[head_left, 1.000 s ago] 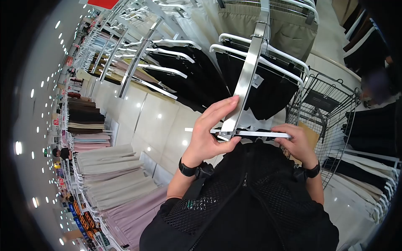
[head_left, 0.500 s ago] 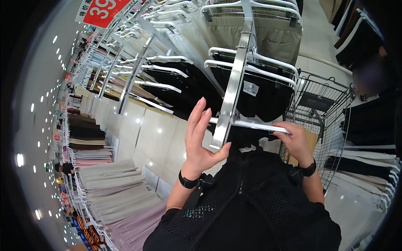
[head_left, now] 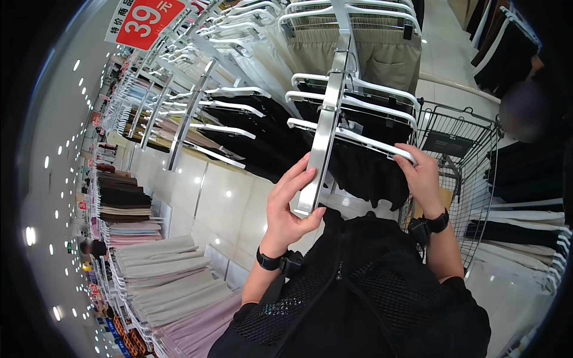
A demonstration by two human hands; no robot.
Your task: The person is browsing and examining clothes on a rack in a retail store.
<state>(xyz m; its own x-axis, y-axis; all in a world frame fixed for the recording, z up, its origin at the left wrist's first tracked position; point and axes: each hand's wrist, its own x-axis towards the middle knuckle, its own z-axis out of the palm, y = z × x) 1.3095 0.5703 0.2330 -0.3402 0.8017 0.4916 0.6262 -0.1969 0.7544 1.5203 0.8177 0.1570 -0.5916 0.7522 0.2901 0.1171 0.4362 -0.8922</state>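
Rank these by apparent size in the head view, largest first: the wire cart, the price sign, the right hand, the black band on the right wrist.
1. Wire cart
2. Price sign and right hand: too alike to rank
3. Black band

Left hand (head_left: 284, 207) at a metal rail (head_left: 326, 132), right hand (head_left: 424, 182) on a white hanger (head_left: 379, 145)

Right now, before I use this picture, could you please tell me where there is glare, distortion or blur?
Head view: ceiling lights reflect in the floor tiles, and the metal rail shines; head view: strong fisheye bending, with dark corners; head view: one blurred patch at the right, while the right hand and its white hanger look fairly sharp.
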